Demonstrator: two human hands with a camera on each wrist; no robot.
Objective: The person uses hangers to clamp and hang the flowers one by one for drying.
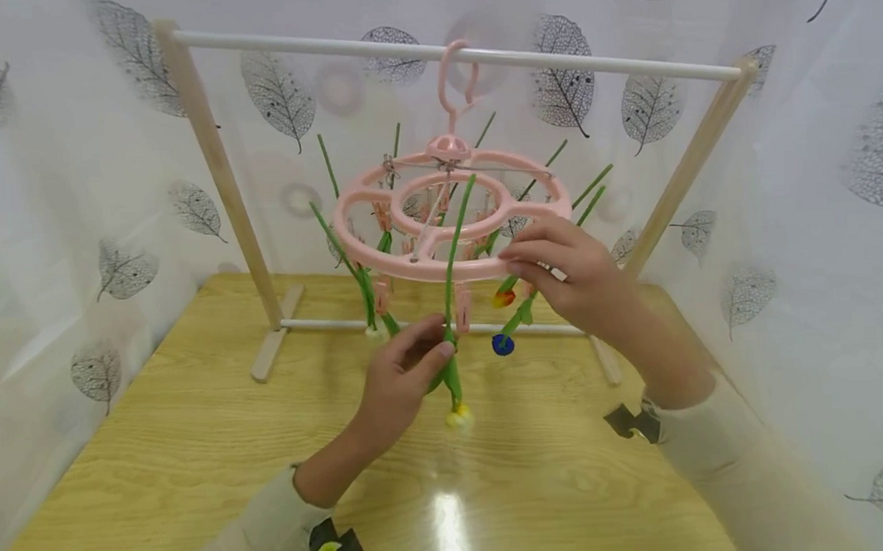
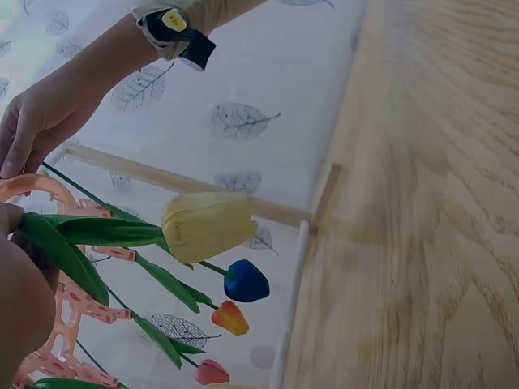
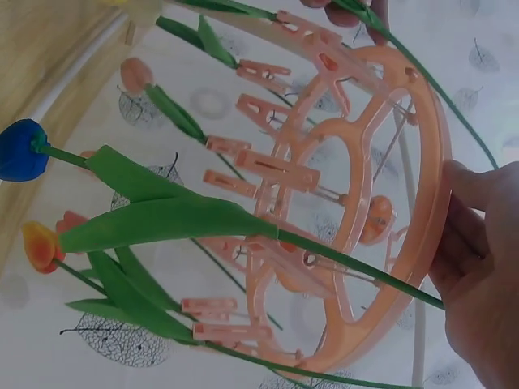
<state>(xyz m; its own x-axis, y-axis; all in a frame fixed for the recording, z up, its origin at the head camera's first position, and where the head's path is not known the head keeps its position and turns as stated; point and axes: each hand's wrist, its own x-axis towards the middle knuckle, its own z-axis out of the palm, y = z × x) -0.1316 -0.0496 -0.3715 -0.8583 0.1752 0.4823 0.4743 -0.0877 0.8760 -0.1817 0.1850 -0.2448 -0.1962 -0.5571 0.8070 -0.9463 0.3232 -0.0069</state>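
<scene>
A pink round clip hanger [image 1: 380, 254] hangs by its hook, with several artificial tulips clipped upside down around it. My left hand [image 1: 393, 382] pinches the green stem of a pale yellow tulip [image 1: 460, 418], bloom down, just below the hanger's near rim. Right beside that stem hangs a pink clothespin [image 1: 463, 308]. On the right, my right hand [image 1: 572, 273] grips the outer ring between thumb and fingers. A blue tulip [image 3: 23, 151] and an orange-yellow tulip [image 3: 40, 246] hang near it, their leaves spreading toward the clips in the right wrist view.
The hanger's hook loops over the white bar [image 1: 309, 45] of a rack with wooden posts [image 1: 219, 171]. A lower white rod [image 1: 324, 324] runs between the rack's feet on the wood-grain table [image 1: 196, 463]. Behind is a white sheet printed with leaves [image 1: 278, 93].
</scene>
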